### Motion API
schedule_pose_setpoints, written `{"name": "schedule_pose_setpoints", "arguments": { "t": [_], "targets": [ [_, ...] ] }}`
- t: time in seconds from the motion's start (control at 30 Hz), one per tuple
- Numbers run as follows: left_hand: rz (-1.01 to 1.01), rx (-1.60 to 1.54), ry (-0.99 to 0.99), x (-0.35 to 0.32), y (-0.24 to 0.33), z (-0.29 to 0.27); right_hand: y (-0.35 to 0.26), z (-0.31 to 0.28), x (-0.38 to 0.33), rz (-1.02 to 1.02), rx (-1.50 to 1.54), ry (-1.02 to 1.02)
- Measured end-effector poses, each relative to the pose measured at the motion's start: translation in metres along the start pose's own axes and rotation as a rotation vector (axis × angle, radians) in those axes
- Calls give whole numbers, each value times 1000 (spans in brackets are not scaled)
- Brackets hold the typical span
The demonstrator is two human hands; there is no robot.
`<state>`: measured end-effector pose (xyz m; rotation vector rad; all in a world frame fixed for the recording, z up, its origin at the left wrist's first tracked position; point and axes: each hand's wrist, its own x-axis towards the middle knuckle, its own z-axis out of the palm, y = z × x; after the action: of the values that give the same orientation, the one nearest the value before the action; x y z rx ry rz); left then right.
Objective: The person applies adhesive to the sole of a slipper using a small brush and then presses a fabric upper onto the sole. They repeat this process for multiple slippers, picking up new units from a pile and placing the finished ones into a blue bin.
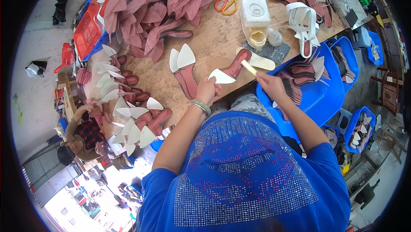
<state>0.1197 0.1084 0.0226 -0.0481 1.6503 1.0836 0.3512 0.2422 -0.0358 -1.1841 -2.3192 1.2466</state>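
The left hand [208, 89] pinches a pointed shoe sole [229, 71] at the surface [214, 39] edge. The right hand [270, 83] grips a brush [249, 67] touching it. Beside, a blue bin [319, 95] holds more soles. Farther off, a glue tub [255, 20] stands open; what's inside is hard to see.

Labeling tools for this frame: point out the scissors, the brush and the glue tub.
scissors [227, 3], head view, on the orange handles.
brush [248, 67], head view, on the pale handle above the right hand.
glue tub [255, 12], head view, on the white lid.
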Motion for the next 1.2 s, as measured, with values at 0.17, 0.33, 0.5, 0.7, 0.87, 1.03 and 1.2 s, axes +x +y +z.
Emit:
{"name": "schedule_pose_setpoints", "arguments": {
  "t": [0.17,0.33,0.5,0.7,0.87,1.03,1.2],
  "targets": [
    [6,31,15,-4,3,6,-13,31,-26,-47,295,-44],
    [84,116,10,-8,-3,2,-67,-8,-9,664,1117,-489],
    [169,244,31,-20,-4,3,-54,28,24,33,437,-38],
    [297,338,98,-37,7,-21,-124,25,40,402,842,-338],
    [580,666,315,-38,34,-77,-149,19,52,398,1162,-371],
    [586,870,603,-36,105,-139,-146,2,71,330,1260,-195],
    [628,1176,818,29,126,-206,-139,-1,62,351,1252,-147]
  ]
}}
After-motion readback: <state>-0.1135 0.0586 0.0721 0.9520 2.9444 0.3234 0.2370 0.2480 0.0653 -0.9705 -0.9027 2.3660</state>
